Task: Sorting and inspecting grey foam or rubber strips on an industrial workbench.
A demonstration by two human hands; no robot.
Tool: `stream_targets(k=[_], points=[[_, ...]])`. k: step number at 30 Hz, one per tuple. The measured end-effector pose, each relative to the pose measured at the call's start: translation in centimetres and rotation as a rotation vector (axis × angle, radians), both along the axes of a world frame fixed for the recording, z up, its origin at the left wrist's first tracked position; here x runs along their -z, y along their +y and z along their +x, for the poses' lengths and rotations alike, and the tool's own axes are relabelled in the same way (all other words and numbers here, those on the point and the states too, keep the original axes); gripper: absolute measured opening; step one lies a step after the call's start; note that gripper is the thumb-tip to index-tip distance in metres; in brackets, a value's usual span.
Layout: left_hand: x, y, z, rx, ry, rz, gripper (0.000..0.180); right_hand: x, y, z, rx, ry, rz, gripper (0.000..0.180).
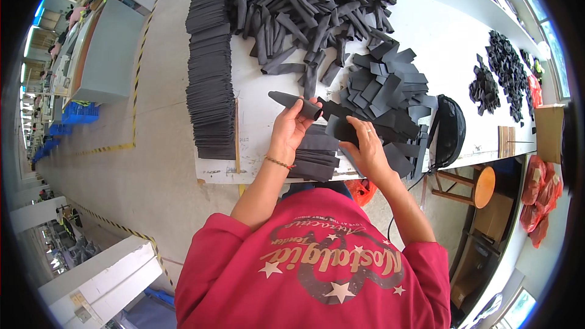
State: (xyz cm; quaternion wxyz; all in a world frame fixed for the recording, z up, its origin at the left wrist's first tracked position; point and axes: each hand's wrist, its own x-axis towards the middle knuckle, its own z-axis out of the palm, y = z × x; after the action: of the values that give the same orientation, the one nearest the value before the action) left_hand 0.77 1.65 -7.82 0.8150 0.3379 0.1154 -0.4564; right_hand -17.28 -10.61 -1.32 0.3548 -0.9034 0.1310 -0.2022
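Rolled dark piece: held above the table near its front edge, slanting, its hollow end toward the right hand.
Left hand: fingers and thumb pinched around the rolled piece; a braided bracelet circles the wrist.
Right hand: holding a dark flat piece between thumb and fingers, just beside the rolled piece; whether the two pieces touch, I cannot tell.
Strip stack: dark flat strips lying at the table's front edge, between the two forearms.
Flat-piece heap: dark panels overlapping loosely, beyond the right hand.
Tube pile: many rolled dark tubes tangled together toward the table's far side.
Long row: dark pieces packed tightly along the table's left edge.
Table: white top, worn at the front edge.
Black rounded object: right of the heap, its kind unclear.
Small dark piles: well apart, at the table's right end.
Stool: round wooden seat, standing right of the person.
Red bags: bunched at the far right, below a cardboard box.
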Motion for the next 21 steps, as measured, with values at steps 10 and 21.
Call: stream_targets(k=[10,21], points=[[-1.6,-0.4,-0.5,0.07,-0.01,-0.013,0.019,0.0,0.5,1.6,0.087,-0.109,-0.091,0.026],[-4.9,-0.8,-2.8,-0.027,-0.207,0.004,0.035,-0.7,1.5,3.0,0.177,-0.183,-0.377,0.033]])
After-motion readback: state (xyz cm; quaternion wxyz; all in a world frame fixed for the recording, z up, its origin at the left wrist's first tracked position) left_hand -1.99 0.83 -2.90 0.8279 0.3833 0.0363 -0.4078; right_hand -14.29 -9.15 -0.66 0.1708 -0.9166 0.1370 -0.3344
